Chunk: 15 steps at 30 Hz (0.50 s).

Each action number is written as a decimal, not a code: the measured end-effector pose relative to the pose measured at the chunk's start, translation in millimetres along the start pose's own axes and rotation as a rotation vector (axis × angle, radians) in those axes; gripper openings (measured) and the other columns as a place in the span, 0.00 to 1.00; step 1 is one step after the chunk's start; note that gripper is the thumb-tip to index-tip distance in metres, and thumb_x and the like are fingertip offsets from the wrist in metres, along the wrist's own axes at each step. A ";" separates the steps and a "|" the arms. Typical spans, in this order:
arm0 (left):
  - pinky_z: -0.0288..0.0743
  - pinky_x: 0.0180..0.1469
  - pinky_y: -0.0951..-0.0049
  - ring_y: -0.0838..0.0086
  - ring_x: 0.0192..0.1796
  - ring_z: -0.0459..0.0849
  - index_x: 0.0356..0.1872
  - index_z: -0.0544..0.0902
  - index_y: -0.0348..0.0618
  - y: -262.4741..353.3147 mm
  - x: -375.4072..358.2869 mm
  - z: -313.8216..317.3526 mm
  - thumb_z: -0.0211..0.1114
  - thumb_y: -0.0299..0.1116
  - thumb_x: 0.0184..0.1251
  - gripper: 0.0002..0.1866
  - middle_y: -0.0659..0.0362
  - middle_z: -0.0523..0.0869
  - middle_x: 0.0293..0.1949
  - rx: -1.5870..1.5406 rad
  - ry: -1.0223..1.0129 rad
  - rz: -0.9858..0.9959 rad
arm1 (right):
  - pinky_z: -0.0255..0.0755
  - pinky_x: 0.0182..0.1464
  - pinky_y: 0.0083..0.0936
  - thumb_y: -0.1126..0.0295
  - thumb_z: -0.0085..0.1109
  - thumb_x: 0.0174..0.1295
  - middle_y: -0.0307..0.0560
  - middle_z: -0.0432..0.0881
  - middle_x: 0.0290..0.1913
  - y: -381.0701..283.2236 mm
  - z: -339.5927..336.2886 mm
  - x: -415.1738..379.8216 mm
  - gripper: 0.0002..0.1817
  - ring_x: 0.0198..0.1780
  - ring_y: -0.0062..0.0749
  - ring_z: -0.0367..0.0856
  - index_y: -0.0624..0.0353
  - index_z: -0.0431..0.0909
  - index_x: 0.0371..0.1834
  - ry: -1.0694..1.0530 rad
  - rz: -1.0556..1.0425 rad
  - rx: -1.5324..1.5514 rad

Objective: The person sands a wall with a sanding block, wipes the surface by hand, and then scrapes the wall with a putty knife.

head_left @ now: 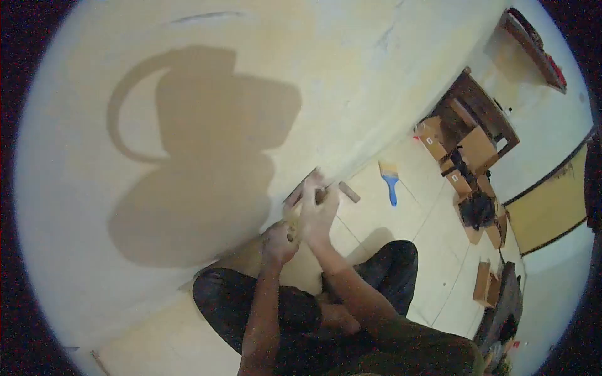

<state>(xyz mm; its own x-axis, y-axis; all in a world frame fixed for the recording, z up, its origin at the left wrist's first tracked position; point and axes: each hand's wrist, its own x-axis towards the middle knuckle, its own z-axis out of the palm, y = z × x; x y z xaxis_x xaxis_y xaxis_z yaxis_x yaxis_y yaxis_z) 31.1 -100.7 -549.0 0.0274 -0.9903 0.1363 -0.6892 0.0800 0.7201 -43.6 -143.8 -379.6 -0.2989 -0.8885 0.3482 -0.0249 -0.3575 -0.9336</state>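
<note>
My left hand [280, 243] is closed, its fingers curled, low in front of my crossed legs and close to the wall. Just right of it and a little farther out, my right hand [318, 216] has its fingers bent in a pinch. Something small and yellowish shows between the two hands, too blurred to name. Behind the right hand, a flat brownish strip [293, 199] lies along the foot of the wall. A short brown block [349, 192] rests on the floor just beyond the right fingers.
A paintbrush [390, 183] with a blue handle and pale bristles lies on the tiled floor [433, 250] to the right. Cardboard boxes [478, 150] and a black bundle [476, 210] sit farther right. The wall [351, 75], bearing my shadow, rises close on the left.
</note>
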 end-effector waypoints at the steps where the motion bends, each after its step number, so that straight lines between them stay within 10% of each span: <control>1: 0.81 0.54 0.56 0.53 0.47 0.88 0.44 0.85 0.42 5.7 -3.0 -4.6 0.74 0.45 0.61 0.19 0.49 0.89 0.42 0.006 0.057 0.039 | 0.70 0.28 0.23 0.58 0.54 0.81 0.41 0.78 0.24 -2.4 -1.8 7.5 0.16 0.23 0.22 0.76 0.61 0.71 0.40 0.032 0.035 0.045; 12: 0.80 0.53 0.53 0.50 0.47 0.87 0.44 0.85 0.40 15.6 -4.0 -14.2 0.73 0.46 0.63 0.19 0.46 0.88 0.41 -0.195 -0.041 -0.117 | 0.75 0.33 0.25 0.56 0.56 0.80 0.45 0.80 0.33 -2.8 -11.1 32.2 0.18 0.31 0.25 0.79 0.61 0.72 0.41 0.097 0.228 0.133; 15: 0.80 0.53 0.54 0.50 0.46 0.87 0.45 0.84 0.38 25.7 0.8 -25.0 0.74 0.44 0.63 0.19 0.46 0.88 0.42 -0.106 -0.084 -0.130 | 0.75 0.39 0.27 0.57 0.53 0.82 0.46 0.81 0.30 16.8 -1.9 6.9 0.18 0.34 0.28 0.80 0.60 0.74 0.37 0.096 -0.046 -0.084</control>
<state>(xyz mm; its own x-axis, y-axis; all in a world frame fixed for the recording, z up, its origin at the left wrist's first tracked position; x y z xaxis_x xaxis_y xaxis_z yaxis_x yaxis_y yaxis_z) 31.6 -96.7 -513.4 0.0479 -0.9987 -0.0164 -0.6033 -0.0420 0.7964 -47.9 -155.4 -393.0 -0.3854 -0.8386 0.3850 -0.1198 -0.3683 -0.9220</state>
